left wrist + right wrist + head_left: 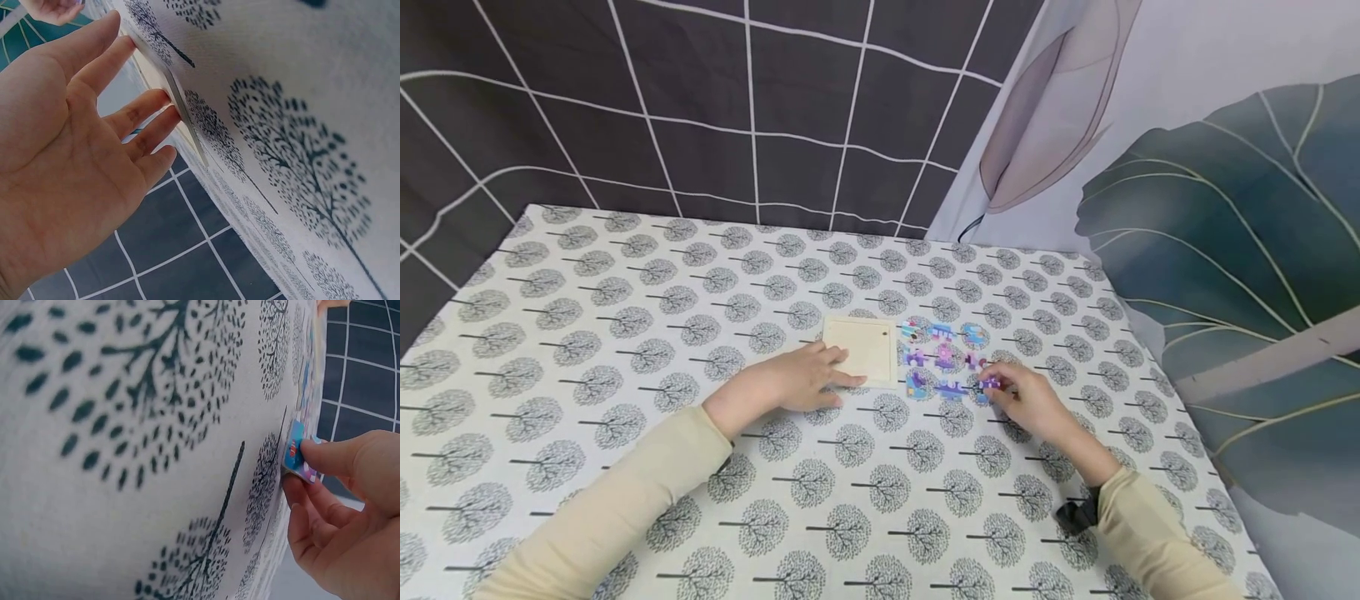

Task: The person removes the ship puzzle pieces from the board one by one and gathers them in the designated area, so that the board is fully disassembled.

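Note:
A pale wooden puzzle tray (874, 354) lies flat on the patterned cloth, with a small dark hole near its upper right corner. My left hand (808, 377) rests on the tray's left side, fingers spread; the left wrist view shows the fingertips (164, 99) touching its edge. To the right of the tray lie several colourful jigsaw pieces (945, 357) in loose rows, purple, pink and blue. My right hand (1026, 400) pinches a blue and purple jigsaw piece (296, 449) between thumb and fingers at the lower right of the group, close to the cloth.
A white tablecloth (880, 492) printed with dark trees covers the table. Behind it hangs a dark curtain (700, 92) with a white grid. A light curtain with large leaves (1232, 217) hangs along the right side. A black band (1078, 512) sits at the right wrist.

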The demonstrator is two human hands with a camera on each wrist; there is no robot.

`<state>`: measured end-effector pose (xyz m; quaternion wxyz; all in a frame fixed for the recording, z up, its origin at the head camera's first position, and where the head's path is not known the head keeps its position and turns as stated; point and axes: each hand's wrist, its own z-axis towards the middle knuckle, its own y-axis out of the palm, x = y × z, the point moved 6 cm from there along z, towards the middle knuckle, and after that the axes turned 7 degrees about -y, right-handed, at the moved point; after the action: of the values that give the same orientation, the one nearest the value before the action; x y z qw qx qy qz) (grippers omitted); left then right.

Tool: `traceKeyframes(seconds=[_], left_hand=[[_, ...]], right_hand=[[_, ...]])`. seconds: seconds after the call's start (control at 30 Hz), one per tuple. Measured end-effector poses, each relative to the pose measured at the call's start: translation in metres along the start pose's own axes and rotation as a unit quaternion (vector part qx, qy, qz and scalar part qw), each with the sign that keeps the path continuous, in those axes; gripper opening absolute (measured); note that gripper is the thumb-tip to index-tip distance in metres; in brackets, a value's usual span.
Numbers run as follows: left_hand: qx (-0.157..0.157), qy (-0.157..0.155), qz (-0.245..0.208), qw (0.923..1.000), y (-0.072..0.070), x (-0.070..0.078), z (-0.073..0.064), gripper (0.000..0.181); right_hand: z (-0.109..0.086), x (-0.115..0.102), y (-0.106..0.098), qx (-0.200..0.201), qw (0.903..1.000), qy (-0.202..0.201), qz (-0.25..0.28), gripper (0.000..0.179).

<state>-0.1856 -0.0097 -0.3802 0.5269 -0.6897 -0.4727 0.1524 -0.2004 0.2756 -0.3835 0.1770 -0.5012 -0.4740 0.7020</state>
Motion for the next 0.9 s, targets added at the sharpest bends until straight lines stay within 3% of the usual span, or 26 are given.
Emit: traceKeyframes(seconds=[0.7, 0.9], left_hand=[[0.002, -0.002, -0.006, 1.0, 0.0001, 0.0002, -0.0004, 0.047], [0.005, -0.024, 0.014, 0.9996, 0.0027, 0.0031, -0.0033, 0.05]], right_hand=[[-0.0034, 0.0057, 0.0043, 0.023, 0.9976, -0.041, -0.051, 0.027], [-0.0045, 0.0045, 0.0052, 0.014, 0.9978, -0.019, -0.063, 0.025]])
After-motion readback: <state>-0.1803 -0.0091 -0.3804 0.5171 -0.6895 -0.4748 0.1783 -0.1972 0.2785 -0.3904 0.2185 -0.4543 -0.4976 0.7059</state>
